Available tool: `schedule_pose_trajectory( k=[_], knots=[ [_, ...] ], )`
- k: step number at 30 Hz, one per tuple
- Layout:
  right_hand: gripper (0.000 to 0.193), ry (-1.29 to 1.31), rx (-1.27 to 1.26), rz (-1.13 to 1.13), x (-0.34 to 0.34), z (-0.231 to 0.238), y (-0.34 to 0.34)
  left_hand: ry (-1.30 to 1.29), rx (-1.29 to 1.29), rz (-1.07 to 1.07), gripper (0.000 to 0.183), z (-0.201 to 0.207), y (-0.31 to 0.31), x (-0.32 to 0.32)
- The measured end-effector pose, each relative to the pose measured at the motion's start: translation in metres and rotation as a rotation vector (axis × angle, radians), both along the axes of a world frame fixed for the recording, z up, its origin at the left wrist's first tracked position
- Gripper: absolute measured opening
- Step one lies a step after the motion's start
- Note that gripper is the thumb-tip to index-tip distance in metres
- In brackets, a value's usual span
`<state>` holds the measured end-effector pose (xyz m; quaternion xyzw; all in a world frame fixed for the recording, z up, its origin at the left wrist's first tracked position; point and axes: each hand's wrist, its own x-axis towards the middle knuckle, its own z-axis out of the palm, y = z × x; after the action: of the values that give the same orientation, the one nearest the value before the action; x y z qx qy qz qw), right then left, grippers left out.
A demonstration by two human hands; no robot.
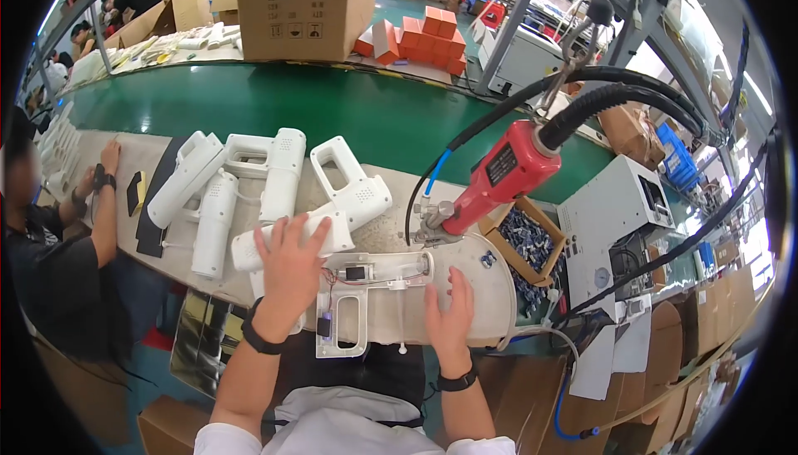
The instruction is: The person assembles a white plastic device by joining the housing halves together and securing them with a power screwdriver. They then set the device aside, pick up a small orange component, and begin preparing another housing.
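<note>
My left hand (291,265) is laid over a white plastic housing (336,234), fingers across its top, gripping it; the palm side is hidden. Just below lies an opened white handheld-device shell (382,275) with wires, a dark part and a clear tube inside, its looped handle towards me. A thin white stem hangs from it. My right hand (450,312) is held open beside the shell's right end, holding nothing. Above that end hangs a red power screwdriver (509,174) with a metal fixture at its tip.
Several closed white devices (283,174) lie to the left and far side. An open cardboard box of small dark parts (525,243) stands right. A green conveyor (199,93) runs behind. A co-worker's arm (104,214) rests at the far left. Black hoses arch overhead.
</note>
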<state>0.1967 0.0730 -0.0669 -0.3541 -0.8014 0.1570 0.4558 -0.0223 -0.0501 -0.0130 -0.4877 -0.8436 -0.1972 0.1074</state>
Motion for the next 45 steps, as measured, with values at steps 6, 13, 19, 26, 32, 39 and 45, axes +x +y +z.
schedule_pose_trajectory(
  k=[6, 13, 19, 26, 32, 39, 45],
  knots=[
    [0.036, -0.061, -0.267, 0.081, -0.003, -0.014, 0.017, 0.164, -0.038, 0.026, 0.063, 0.061, 0.01, -0.013],
    [0.027, -0.289, -0.005, -0.03, -0.01, -0.01, 0.008, 0.156, -0.283, -0.041, 0.059, 0.024, 0.072, -0.063],
    [0.022, -0.249, 0.193, -0.071, -0.007, -0.012, 0.01, 0.23, -0.103, -0.166, 0.041, 0.032, 0.07, -0.018],
    [0.022, -0.246, 0.232, -0.037, -0.007, -0.011, 0.01, -0.079, 0.145, -0.466, 0.012, -0.042, 0.066, 0.06],
    [0.02, -0.29, 0.254, -0.027, -0.005, -0.008, 0.007, -0.105, 0.206, -0.437, 0.01, -0.055, 0.072, 0.062],
    [0.018, -0.206, -0.04, 0.041, -0.005, 0.002, 0.018, -0.112, 0.177, -0.432, 0.013, -0.061, 0.074, 0.059],
    [0.02, -0.125, -0.233, 0.177, 0.001, 0.004, 0.03, -0.126, 0.192, -0.438, 0.014, -0.062, 0.074, 0.059]
  ],
)
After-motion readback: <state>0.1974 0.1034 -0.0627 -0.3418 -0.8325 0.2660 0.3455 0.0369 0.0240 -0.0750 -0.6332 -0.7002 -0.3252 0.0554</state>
